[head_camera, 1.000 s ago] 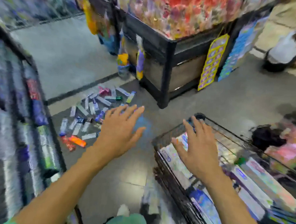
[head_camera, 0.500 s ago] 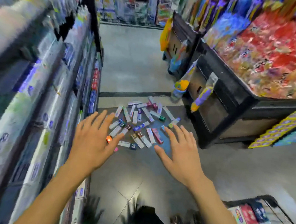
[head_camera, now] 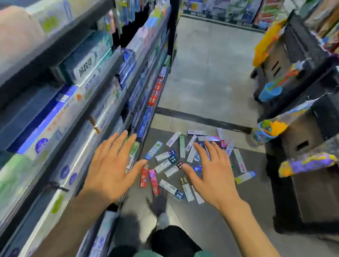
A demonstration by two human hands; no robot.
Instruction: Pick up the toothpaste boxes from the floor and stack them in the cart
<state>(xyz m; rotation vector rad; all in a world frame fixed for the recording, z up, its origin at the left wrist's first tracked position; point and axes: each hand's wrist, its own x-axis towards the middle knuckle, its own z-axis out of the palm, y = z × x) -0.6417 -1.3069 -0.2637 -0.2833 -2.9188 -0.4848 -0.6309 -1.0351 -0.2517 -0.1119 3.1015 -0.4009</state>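
Both hands spread empty, right hand (head_camera: 211, 175) nearer the boxes (head_camera: 170, 168) scattered ahead below, left hand (head_camera: 112, 164) beside.

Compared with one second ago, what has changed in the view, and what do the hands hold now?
The view swung left, away from the cart, which is now out of sight, toward the toothpaste boxes scattered on the floor beside the shelf. The left hand and right hand came forward over the pile. As before, both hands are open and empty, fingers spread, and the boxes lie on the floor untouched.
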